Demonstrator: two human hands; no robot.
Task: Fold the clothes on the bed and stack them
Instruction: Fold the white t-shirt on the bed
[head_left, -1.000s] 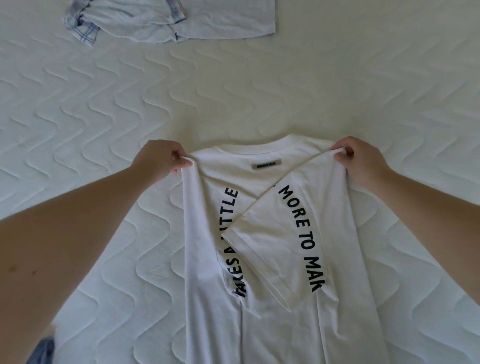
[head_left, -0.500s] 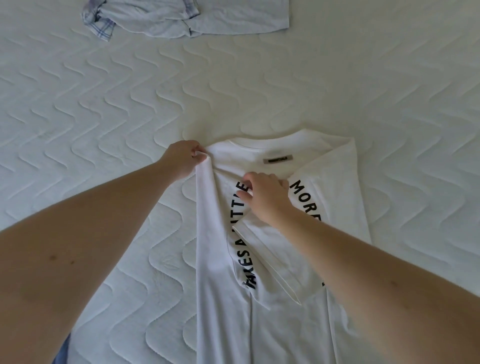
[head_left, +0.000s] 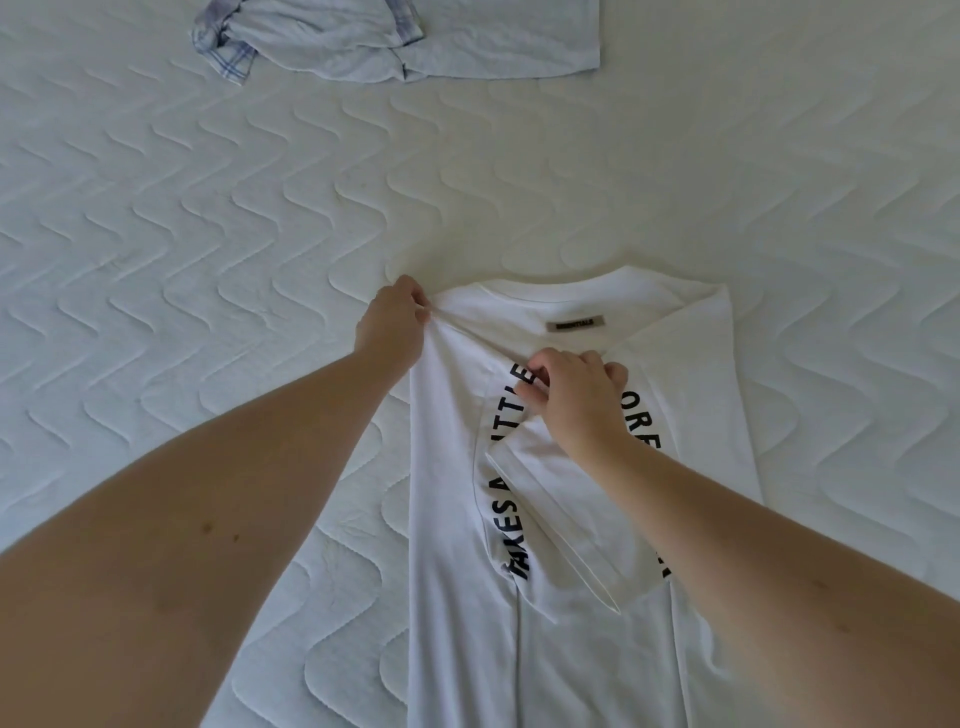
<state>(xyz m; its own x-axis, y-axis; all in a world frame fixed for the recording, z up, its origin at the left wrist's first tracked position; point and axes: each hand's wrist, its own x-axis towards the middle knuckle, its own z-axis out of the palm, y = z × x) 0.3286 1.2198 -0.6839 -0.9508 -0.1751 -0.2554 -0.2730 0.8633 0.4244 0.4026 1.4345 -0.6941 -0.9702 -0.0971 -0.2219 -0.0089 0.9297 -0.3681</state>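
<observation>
A white T-shirt (head_left: 691, 384) with black curved lettering lies on the bed, collar away from me, both sides folded inward into a long strip. My left hand (head_left: 392, 325) pinches the shirt's top left corner at the shoulder. My right hand (head_left: 574, 392) rests on the middle of the shirt below the grey neck label (head_left: 575, 323), fingers curled on the upper edge of the folded-in sleeve. A pale blue garment (head_left: 415, 36) with a checked part lies folded at the far edge of the bed.
The white quilted mattress (head_left: 208, 234) with a wavy stitch pattern spreads all around the shirt. The shirt's lower part runs out of view at the bottom edge.
My right hand let go of the shirt's right shoulder corner and came to the middle of the shirt onto the folded sleeve. My left hand stayed on the left corner.
</observation>
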